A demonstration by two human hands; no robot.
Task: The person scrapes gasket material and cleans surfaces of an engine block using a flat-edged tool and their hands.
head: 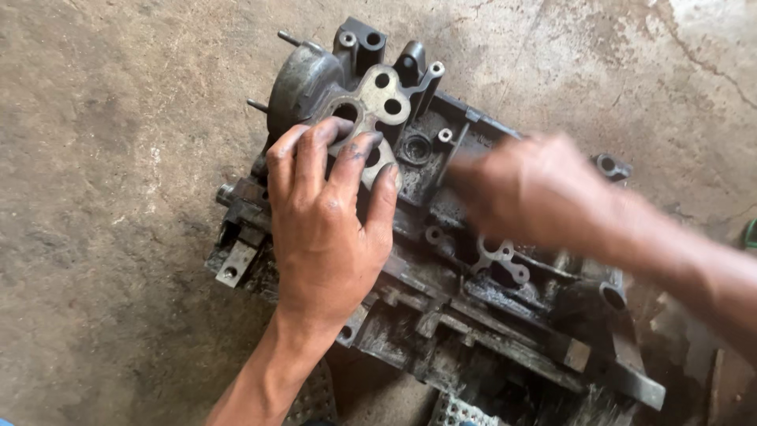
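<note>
Stained concrete floor (118, 237) in daylight.
Cracks run toward its upper right corner; perforated metal grating (461, 412), perhaps, at the bottom edge.

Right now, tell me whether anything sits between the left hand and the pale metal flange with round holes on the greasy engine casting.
Nothing visible does. The left hand already has its fingertips on the pale metal flange. The blurred right hand is off to the side, over the dark greasy engine casting.

Two hands (327, 225) (532, 193), one engine block (473, 315), perhaps two gaskets (371, 118) (501, 259).
</note>
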